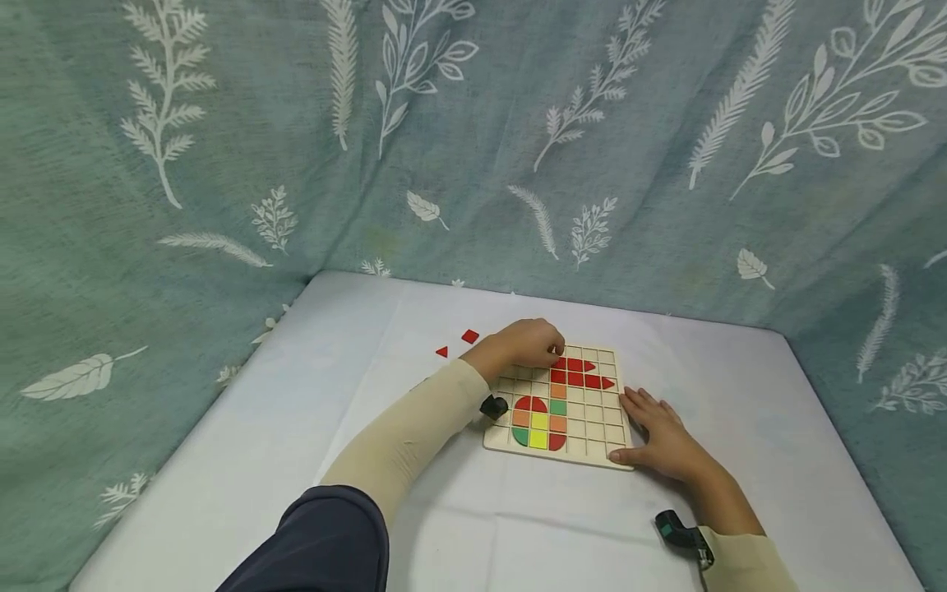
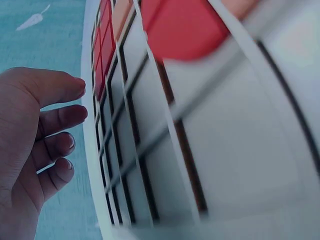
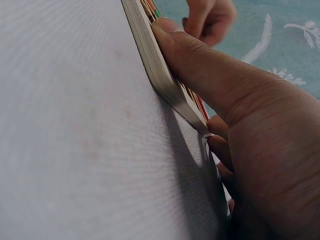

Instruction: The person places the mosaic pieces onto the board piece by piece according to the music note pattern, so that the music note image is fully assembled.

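Observation:
A light wooden grid board (image 1: 596,432) lies on the table with coloured tiles set in some cells. Two red rows with pointed ends (image 1: 577,379) run across its upper part; below are orange and green tiles and a rounded group with yellow squares (image 1: 538,431). My left hand (image 1: 534,341) hovers at the board's far edge, beside the red rows. In the left wrist view its fingers (image 2: 62,118) are loosely bent, with nothing visible between them and the thumb. My right hand (image 1: 662,448) rests at the near right corner, thumb on the board, fingers along its right side.
A red square tile (image 1: 470,336) and a red triangle tile (image 1: 441,352) lie on the white table (image 1: 473,543), left of the board. Green leaf-patterned cloth (image 1: 473,189) hangs behind the table. A small dark camera (image 1: 494,407) on the left wrist covers the board's left edge.

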The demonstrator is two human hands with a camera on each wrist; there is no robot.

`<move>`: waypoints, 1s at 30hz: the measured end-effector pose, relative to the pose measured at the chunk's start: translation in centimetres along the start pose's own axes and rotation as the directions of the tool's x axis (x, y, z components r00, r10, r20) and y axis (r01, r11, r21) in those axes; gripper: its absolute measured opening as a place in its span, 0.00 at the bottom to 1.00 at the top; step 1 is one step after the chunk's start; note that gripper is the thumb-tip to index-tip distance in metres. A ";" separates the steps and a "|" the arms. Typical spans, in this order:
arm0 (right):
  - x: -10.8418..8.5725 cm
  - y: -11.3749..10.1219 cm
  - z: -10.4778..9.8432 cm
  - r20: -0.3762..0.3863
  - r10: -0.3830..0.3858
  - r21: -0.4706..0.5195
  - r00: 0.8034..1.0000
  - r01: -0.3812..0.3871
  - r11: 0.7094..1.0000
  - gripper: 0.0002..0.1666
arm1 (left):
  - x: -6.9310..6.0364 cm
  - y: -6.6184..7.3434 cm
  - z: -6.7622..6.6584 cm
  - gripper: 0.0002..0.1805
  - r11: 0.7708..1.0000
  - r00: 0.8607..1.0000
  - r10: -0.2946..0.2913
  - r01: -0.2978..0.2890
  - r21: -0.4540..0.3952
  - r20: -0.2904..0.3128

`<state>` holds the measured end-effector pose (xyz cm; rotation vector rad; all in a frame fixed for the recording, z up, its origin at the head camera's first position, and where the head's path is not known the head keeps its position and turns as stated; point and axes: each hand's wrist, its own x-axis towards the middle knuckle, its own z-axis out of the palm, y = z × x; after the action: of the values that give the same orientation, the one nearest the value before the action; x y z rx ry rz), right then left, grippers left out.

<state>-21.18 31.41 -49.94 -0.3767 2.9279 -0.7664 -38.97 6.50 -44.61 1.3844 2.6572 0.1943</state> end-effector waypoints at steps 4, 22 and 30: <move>-0.1 0.2 -0.2 -0.004 -0.004 0.000 1.000 0.004 1.000 0.69 | -1.2 -0.8 -0.6 0.12 1.000 1.000 -0.019 0.019 0.014 -0.012; -0.1 0.4 -0.3 -0.003 -0.009 0.001 1.000 0.009 1.000 0.69 | -6.2 -7.7 -2.2 0.13 0.967 0.967 -0.253 0.253 0.003 0.010; 0.0 0.4 0.1 -0.011 -0.015 0.006 1.000 0.015 1.000 0.69 | -7.7 -9.8 -1.8 0.17 0.909 0.920 -0.388 0.392 -0.143 0.057</move>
<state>-21.26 31.68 -50.26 -0.3954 2.9358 -0.7811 -42.83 -5.46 -44.08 0.7808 2.7586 0.3203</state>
